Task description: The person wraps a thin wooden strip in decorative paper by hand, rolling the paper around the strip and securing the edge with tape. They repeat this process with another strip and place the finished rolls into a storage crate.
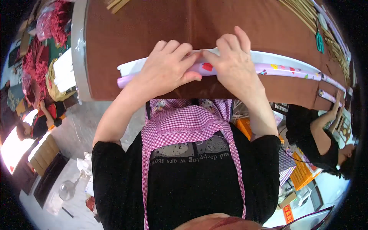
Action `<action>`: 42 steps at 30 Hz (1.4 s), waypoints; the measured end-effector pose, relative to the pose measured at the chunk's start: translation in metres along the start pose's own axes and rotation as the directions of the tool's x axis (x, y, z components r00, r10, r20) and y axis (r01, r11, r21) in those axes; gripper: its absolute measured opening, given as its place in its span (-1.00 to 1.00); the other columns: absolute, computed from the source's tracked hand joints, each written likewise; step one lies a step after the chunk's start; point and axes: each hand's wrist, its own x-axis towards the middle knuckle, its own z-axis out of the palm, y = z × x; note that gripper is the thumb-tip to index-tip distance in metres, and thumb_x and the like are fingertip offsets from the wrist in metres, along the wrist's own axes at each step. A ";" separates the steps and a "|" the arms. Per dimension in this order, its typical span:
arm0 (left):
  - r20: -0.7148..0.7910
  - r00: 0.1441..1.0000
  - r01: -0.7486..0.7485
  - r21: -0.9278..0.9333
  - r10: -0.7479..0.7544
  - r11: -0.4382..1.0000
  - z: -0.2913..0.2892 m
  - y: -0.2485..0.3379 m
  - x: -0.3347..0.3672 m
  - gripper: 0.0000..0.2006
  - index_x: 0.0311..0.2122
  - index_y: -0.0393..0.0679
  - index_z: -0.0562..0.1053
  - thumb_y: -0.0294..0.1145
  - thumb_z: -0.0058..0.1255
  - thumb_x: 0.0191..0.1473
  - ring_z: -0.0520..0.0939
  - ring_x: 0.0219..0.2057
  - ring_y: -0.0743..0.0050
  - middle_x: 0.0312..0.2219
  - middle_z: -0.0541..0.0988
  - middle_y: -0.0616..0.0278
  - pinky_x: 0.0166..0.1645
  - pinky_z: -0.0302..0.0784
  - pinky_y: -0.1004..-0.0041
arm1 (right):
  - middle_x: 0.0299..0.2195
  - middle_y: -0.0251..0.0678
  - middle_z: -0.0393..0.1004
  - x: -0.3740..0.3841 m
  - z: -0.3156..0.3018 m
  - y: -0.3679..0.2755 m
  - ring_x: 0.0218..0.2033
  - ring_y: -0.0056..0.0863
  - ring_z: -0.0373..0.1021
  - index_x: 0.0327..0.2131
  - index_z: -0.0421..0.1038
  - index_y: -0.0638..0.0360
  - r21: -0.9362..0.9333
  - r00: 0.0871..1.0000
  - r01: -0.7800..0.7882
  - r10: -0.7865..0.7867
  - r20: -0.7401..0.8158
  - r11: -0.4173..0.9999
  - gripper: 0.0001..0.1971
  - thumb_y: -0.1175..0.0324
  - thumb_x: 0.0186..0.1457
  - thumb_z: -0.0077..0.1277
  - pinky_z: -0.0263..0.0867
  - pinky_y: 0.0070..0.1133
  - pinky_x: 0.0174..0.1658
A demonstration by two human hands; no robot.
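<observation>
A long lilac roll of patterned sheet point(289, 70), printed with small red, yellow and green motifs, lies across the near edge of the brown table. Along its far side runs a white strip point(131, 68), looking like the sheet's underside. My left hand point(167, 68) is bent over the roll left of centre, fingers curled and thumb stretched along it. Just to its right, my right hand point(235, 63) grips over the roll, thumb toward the left hand's fingertips. Both sets of fingers meet at the strip; the exact hold is partly hidden.
The brown tabletop point(145, 27) has a clear-covered left edge. Thin wooden strips point(301, 17) and teal-handled scissors point(319, 42) lie at the far right. At right, another person's hands point(337, 103) work by a similar roll point(329, 97). Red bundles point(57, 27) are heaped at left.
</observation>
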 end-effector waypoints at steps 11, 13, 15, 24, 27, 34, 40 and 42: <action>0.010 0.999 0.038 0.027 -0.038 0.999 0.004 0.001 -0.002 -0.47 -0.08 -0.15 0.52 0.07 0.13 -0.03 0.44 -0.24 0.30 -0.26 0.45 0.29 -0.14 0.33 0.32 | -0.39 -0.31 0.36 -0.002 -0.004 0.010 -0.10 -0.32 0.34 -0.22 0.61 -0.08 0.063 0.999 0.042 -0.041 -0.024 0.997 -0.73 0.41 -0.06 0.08 0.01 -0.13 0.31; 0.008 0.999 0.036 0.021 -0.036 0.999 0.005 0.001 -0.002 -0.47 -0.09 -0.15 0.52 0.08 0.13 -0.03 0.44 -0.24 0.30 -0.26 0.45 0.28 -0.14 0.33 0.32 | -0.40 -0.32 0.35 -0.005 -0.007 0.017 -0.11 -0.33 0.35 -0.22 0.61 -0.12 0.120 0.999 0.044 -0.040 -0.029 0.992 -0.72 0.42 -0.06 0.09 0.01 -0.14 0.30; 0.028 0.999 0.041 0.008 -0.042 0.999 0.004 0.000 -0.002 -0.48 -0.11 -0.14 0.52 0.09 0.13 -0.03 0.44 -0.23 0.28 -0.26 0.45 0.28 -0.14 0.33 0.32 | -0.44 -0.35 0.34 -0.009 -0.011 0.026 -0.16 -0.35 0.36 -0.21 0.61 -0.16 0.230 0.999 0.031 -0.023 -0.038 0.973 -0.71 0.45 -0.04 0.09 0.03 -0.17 0.29; 0.023 0.999 0.046 0.033 -0.047 0.998 0.003 0.002 -0.003 -0.44 -0.05 -0.12 0.51 0.10 0.14 -0.06 0.44 -0.22 0.28 -0.23 0.46 0.25 -0.11 0.34 0.30 | -0.42 -0.41 0.37 -0.048 -0.027 0.088 -0.19 -0.38 0.38 -0.22 0.59 -0.06 0.278 0.997 -0.072 0.074 0.002 0.958 -0.74 0.50 -0.01 0.10 0.04 -0.19 0.25; 0.042 0.999 0.031 0.021 -0.032 0.999 0.004 0.002 -0.001 -0.41 -0.03 -0.13 0.51 0.10 0.16 -0.08 0.44 -0.20 0.28 -0.21 0.46 0.25 -0.10 0.34 0.28 | -0.36 -0.38 0.40 -0.066 -0.035 0.097 -0.16 -0.36 0.38 -0.23 0.59 0.00 0.259 0.987 -0.162 0.161 0.024 0.952 -0.77 0.49 0.02 0.10 0.04 -0.18 0.25; 0.054 0.997 0.048 0.029 -0.050 0.998 0.001 0.004 -0.004 -0.41 -0.02 -0.13 0.50 0.06 0.19 -0.11 0.44 -0.18 0.26 -0.20 0.45 0.26 -0.09 0.32 0.28 | -0.35 -0.39 0.42 -0.083 -0.026 0.120 -0.15 -0.37 0.39 -0.25 0.58 0.01 0.268 0.982 -0.174 0.187 -0.024 0.948 -0.77 0.53 0.01 0.08 0.04 -0.20 0.25; 0.103 0.992 0.067 0.042 -0.071 0.997 0.001 0.004 -0.003 -0.40 0.00 -0.12 0.50 0.04 0.20 -0.12 0.43 -0.15 0.25 -0.17 0.44 0.27 -0.07 0.31 0.26 | -0.36 -0.39 0.41 -0.092 -0.027 0.124 -0.16 -0.35 0.39 -0.28 0.58 0.01 0.288 0.972 -0.202 0.226 -0.055 0.936 -0.77 0.55 -0.02 0.08 0.06 -0.21 0.24; 0.104 0.992 0.072 0.036 -0.075 0.997 0.000 0.004 -0.002 -0.40 0.01 -0.12 0.50 0.06 0.18 -0.10 0.43 -0.15 0.25 -0.17 0.44 0.26 -0.06 0.31 0.26 | -0.36 -0.39 0.41 -0.092 -0.028 0.120 -0.15 -0.34 0.38 -0.28 0.59 -0.01 0.247 0.967 -0.223 0.247 -0.067 0.943 -0.76 0.56 -0.03 0.08 0.05 -0.19 0.23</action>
